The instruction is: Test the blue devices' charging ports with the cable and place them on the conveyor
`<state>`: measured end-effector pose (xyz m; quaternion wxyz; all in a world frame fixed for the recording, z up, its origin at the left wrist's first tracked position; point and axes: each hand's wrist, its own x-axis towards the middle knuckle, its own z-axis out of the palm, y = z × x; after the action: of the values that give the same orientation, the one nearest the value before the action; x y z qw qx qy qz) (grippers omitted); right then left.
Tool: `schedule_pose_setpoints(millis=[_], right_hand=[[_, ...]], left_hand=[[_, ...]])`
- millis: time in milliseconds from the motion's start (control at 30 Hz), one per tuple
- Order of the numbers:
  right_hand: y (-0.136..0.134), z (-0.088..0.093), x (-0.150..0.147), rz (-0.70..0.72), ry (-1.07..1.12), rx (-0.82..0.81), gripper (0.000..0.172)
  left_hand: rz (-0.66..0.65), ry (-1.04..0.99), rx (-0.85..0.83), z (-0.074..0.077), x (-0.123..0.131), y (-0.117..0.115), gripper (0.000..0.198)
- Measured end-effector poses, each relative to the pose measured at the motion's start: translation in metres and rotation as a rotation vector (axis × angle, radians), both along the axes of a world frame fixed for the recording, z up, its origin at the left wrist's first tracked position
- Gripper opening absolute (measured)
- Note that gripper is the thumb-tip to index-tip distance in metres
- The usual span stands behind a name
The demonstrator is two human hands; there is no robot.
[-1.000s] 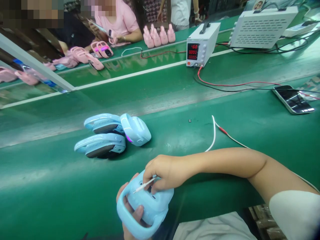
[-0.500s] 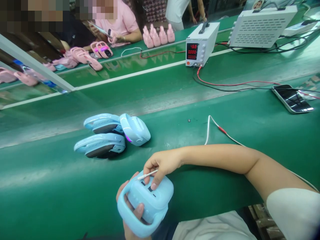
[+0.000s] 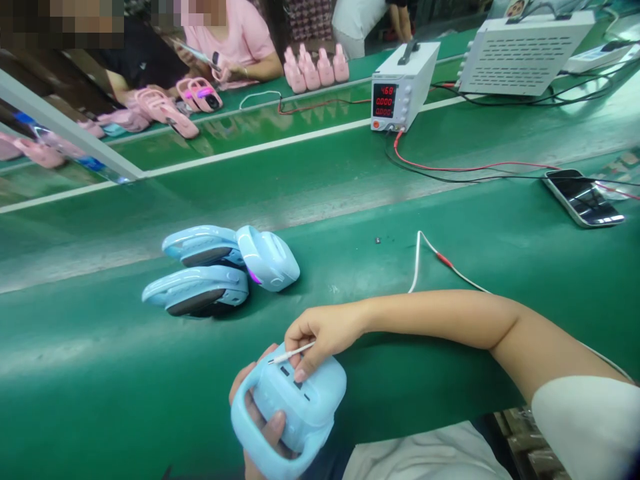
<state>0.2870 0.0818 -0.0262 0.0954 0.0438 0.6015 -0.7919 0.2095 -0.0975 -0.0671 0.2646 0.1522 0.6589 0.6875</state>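
Clock directions are taken from the centre of the view. At six o'clock, above the green matte work surface (image 3: 165, 393), is a pale-blue rounded plastic device with a loop handle (image 3: 325, 390). The left hand (image 3: 273, 428) is clamped around it, thumb through the handle opening. The right hand (image 3: 320, 333) has its fingers pinched together on a thin white plug-tipped cable (image 3: 284, 357), metal tip exposed and pointing towards nine o'clock; the thumb tip rests at the middle of three dark slots.

At nine o'clock, three matching pale-blue plastic units (image 3: 200, 287) stand close together, one showing a purple light.

At one o'clock, a white box-shaped power supply (image 3: 420, 83) displays, in red digits, 4.68, 0.000 and 0.000. Its smaller print is unreadable. At three o'clock lies a dark-screened, pale-edged smartphone (image 3: 583, 199); lettering on the clear packet (image 3: 626, 165) beyond it is indistinct.
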Motion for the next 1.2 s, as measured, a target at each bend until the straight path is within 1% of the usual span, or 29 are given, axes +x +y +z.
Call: schedule_pose_setpoints(millis=[100,167,233,300,400,467,533,600,667,733,900,1033,1100,1200], right_hand=[[0.000,0.002,0.001,-0.004,0.023,0.113,0.028],[0.000,0.003,0.001,-0.006,0.040,0.158,0.026],[0.000,0.003,0.002,0.022,0.056,0.167,0.027],[0.001,0.003,0.002,0.038,0.060,0.172,0.031],[0.001,0.001,0.002,0.014,0.037,0.173,0.037],[0.002,0.000,0.001,0.037,0.025,0.115,0.035],[0.002,0.000,0.000,0.054,-0.010,0.013,0.029],[0.001,0.000,-0.001,0.016,-0.076,-0.049,0.025],[-0.001,0.001,-0.002,-0.045,-0.139,-0.040,0.026],[-0.001,0.000,-0.002,-0.073,-0.168,-0.032,0.030],[0.004,-0.005,-0.003,-0.040,-0.163,-0.136,0.035],[0.006,-0.007,-0.003,-0.027,-0.172,-0.168,0.042],[0.007,-0.006,-0.003,-0.031,-0.177,-0.171,0.042],[0.008,-0.004,-0.003,-0.023,-0.202,-0.195,0.036]], left_hand=[[-0.001,-0.021,-0.008,0.002,0.000,0.000,0.070],[-0.004,-0.028,-0.017,0.005,0.001,0.000,0.071],[-0.007,-0.022,-0.023,0.006,0.000,0.001,0.071],[-0.006,-0.018,-0.023,0.005,-0.001,0.001,0.071],[-0.010,-0.008,-0.020,0.002,-0.003,-0.001,0.071],[-0.019,0.001,-0.022,0.000,-0.003,-0.001,0.071],[-0.021,0.014,-0.025,-0.001,-0.003,-0.001,0.069],[-0.010,0.026,-0.024,0.000,-0.003,-0.001,0.066],[0.012,0.038,-0.030,0.002,0.000,0.001,0.065],[0.023,0.047,-0.035,0.005,0.004,0.002,0.065],[0.007,0.061,-0.063,0.013,0.012,0.003,0.062],[-0.015,0.035,-0.067,0.013,0.011,0.003,0.063],[-0.019,0.038,-0.063,0.013,0.010,0.002,0.062],[-0.017,0.031,-0.044,0.013,0.011,0.003,0.063]])
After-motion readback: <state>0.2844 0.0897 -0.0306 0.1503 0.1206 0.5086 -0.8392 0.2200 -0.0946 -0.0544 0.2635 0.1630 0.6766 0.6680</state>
